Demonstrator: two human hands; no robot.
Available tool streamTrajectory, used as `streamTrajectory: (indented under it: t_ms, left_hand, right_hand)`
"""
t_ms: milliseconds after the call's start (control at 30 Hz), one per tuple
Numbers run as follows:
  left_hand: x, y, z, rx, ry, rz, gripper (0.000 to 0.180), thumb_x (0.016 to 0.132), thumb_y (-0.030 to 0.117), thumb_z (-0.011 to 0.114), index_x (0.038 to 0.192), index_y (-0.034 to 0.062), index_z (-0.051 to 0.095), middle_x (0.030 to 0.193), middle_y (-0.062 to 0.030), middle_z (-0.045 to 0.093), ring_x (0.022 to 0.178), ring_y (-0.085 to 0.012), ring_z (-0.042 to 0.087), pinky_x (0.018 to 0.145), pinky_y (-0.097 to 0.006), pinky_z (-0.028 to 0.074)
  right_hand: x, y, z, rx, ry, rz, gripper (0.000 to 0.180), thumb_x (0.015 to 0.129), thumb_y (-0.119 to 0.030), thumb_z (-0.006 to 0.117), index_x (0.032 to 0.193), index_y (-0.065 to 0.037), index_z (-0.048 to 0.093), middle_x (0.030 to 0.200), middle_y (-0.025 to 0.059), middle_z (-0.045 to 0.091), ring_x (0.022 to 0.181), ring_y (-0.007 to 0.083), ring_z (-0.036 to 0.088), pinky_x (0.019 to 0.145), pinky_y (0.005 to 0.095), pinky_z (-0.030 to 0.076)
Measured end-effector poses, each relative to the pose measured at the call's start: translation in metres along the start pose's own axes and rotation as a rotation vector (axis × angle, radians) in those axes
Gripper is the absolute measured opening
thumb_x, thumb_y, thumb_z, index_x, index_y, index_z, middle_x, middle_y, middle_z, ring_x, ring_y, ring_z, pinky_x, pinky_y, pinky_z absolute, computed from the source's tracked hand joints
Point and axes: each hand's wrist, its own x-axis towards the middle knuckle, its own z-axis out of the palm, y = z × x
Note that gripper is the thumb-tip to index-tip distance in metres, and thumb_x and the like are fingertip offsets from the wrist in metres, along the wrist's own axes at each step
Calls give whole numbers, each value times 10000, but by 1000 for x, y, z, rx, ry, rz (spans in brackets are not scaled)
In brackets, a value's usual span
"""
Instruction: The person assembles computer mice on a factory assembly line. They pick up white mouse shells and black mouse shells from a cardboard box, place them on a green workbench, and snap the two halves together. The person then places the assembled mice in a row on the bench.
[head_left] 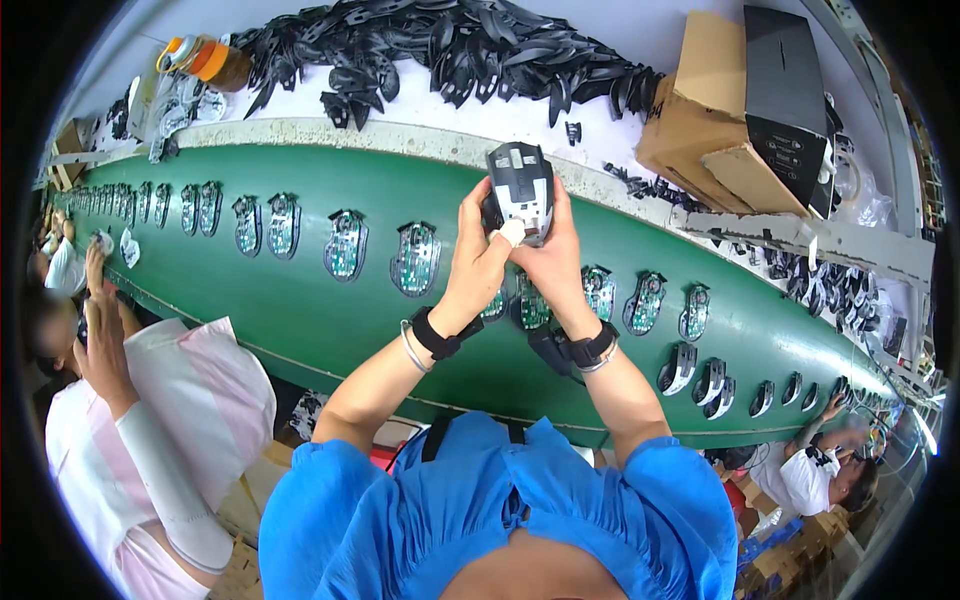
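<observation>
Up it comes into view: a black computer mouse [522, 182] is being held over the green belt [300, 310], toward the belt's far edge. It is being grasped from both sides, the left flank by the left hand [474, 250] and the right flank by the right hand [557, 255], with a white finger cover [513, 232] being worn at the near end, apparently on the left thumb. Little weight is probably being borne here; a stiff, hard plastic is being suggested, perhaps slightly slippery where it is smooth. If electronics are being housed inside, knocks should be avoided, and hold is best being taken along the flanks, with the flat face being left unpressed. And the look of it: a dark face is being shown, broken by pale rectangles toward the far end, with lighter grey being displayed lower down. Below, open mouse halves [415, 258] with green circuit boards are being borne in a row.
</observation>
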Motion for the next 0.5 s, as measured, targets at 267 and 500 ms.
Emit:
streamTrajectory:
  t_ms: [267, 500]
  left_hand:
    - [73, -33, -8, 675, 125, -53, 453, 836, 222, 642, 1166, -66, 525, 1074, -181, 574, 964, -256, 558, 839, -343, 449]
    - [45, -8, 2, 686, -171, 109, 456, 754, 208, 738, 1123, -8, 581, 1125, -179, 578, 1002, -323, 574, 873, -386, 458]
  right_hand:
    - [73, 40, 2, -714, 207, -182, 765, 611, -178, 801, 1268, -9, 447, 1061, 181, 531, 982, 373, 547, 790, 439, 479]
    - [-19, 20, -90, -743, 378, 26, 856, 575, -130, 782, 1327, -18, 390, 1109, 188, 521, 1036, 363, 518, 909, 420, 426]
